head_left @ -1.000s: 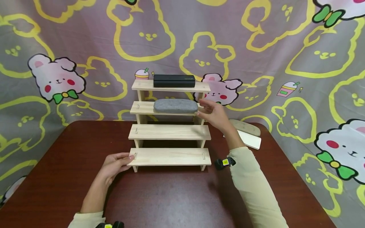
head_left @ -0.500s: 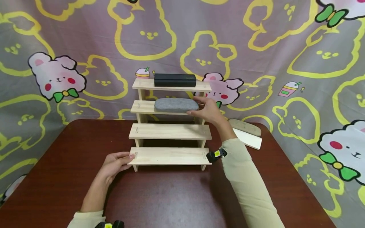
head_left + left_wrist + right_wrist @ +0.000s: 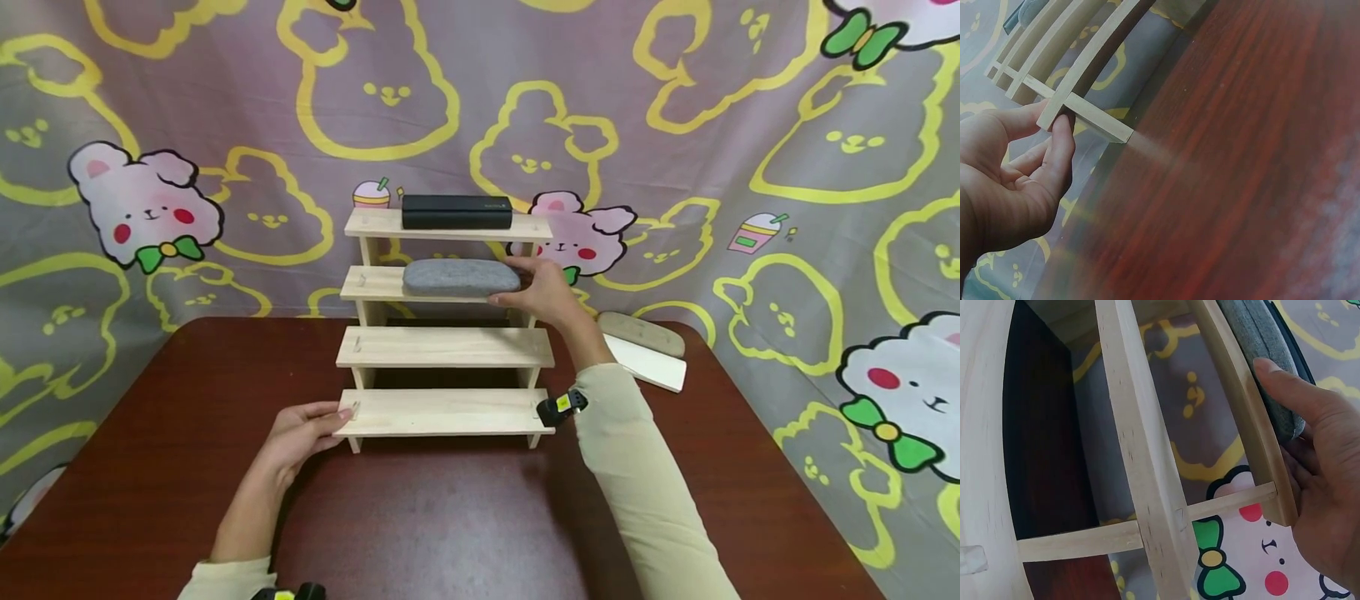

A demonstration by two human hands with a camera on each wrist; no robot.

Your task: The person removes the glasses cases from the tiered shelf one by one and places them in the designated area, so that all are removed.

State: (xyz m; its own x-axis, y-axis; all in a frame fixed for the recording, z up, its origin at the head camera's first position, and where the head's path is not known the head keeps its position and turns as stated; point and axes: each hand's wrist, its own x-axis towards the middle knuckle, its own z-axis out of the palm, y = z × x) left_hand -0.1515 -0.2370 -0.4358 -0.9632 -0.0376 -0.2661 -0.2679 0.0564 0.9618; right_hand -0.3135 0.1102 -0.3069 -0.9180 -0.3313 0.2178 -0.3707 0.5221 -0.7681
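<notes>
A four-tier wooden display stand (image 3: pixel 442 346) stands on the table. My left hand (image 3: pixel 300 433) pinches the left end of its lowest shelf, thumb on one face and fingers on the other, as the left wrist view (image 3: pixel 1019 169) also shows. On the second shelf from the top lies a grey fabric glasses case (image 3: pixel 459 277). My right hand (image 3: pixel 551 290) holds the right end of this case, the thumb along its front and the fingers behind it, partly hidden. In the right wrist view the thumb presses the grey case (image 3: pixel 1257 350). A black box-shaped case (image 3: pixel 456 213) rests on the top shelf.
On the table (image 3: pixel 450 517) to the right of the stand lie a beige-brown glasses case (image 3: pixel 642 333) and a white flat box (image 3: pixel 647 364), side by side. Behind the table hangs a patterned cloth (image 3: pixel 420 100). The two lower shelves are bare.
My right hand has moved left from beside the grey glasses case to take hold of its right end. The case and my left hand stay where they were.
</notes>
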